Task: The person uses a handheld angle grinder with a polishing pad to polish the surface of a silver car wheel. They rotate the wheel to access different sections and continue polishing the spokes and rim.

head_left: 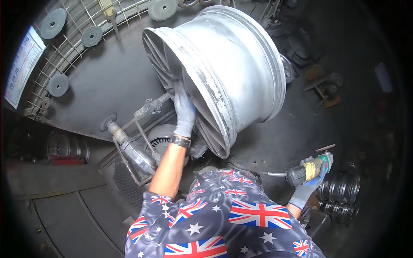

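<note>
A large silver car wheel rim (pixel 241 64) sits tilted on a spindle mount (pixel 150 107), its spoked face turned to the left. My left hand (pixel 185 112), in a grey glove, reaches to the middle of that face. Its fingers are bent at the spokes near the hub, with the tips partly hidden. Dark, rough patches mark the rim's outer lip. Low on the right, my gloved right hand (pixel 316 182) is closed around an angle grinder (pixel 307 171) with yellow wrapping on its body and a green head. The grinder's disc (pixel 325 148) points up, away from the wheel rim.
A wire rack (pixel 81 56) with several abrasive discs (pixel 53 23) curves along the upper left. Below it stands a motor (pixel 161 139) beside a metal tool on a frame (pixel 135 155). The grinder's cord (pixel 266 173) runs left. More wheel rims (pixel 340 188) are stacked at right.
</note>
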`<state>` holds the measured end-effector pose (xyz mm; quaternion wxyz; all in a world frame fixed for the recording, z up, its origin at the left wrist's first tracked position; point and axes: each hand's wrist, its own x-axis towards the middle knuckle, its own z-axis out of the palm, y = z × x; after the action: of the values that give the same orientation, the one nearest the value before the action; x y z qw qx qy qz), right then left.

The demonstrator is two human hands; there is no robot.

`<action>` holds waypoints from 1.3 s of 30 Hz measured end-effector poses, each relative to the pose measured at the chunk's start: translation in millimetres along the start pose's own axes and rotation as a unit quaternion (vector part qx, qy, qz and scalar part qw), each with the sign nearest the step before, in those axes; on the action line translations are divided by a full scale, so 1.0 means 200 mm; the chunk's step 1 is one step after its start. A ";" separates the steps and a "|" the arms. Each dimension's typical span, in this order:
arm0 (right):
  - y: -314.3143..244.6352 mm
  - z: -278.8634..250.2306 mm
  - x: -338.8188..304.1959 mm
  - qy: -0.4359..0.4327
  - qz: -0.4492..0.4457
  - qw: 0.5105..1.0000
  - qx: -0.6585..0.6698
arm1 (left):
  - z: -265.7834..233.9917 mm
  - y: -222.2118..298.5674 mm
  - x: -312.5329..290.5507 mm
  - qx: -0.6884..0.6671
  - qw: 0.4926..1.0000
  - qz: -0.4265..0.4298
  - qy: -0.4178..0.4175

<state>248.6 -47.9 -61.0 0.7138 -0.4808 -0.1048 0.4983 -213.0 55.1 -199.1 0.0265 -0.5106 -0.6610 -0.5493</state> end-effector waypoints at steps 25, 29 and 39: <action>-0.10 -0.65 0.62 -0.089 0.042 0.995 0.009 | -0.24 -0.21 -0.32 -0.422 0.778 -0.465 0.042; -0.07 -0.68 0.63 -0.110 0.079 0.990 0.025 | -0.31 -0.22 -0.40 -0.364 0.806 -0.464 0.047; -0.12 -0.49 0.55 -0.145 0.058 0.982 0.105 | -0.81 0.05 -1.20 -0.159 0.848 -0.490 0.123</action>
<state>376.9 -16.3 -129.2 0.7073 -0.3314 -0.1259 0.6116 -177.0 -223.1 -270.3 -0.2467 -0.0458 -0.7202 -0.6468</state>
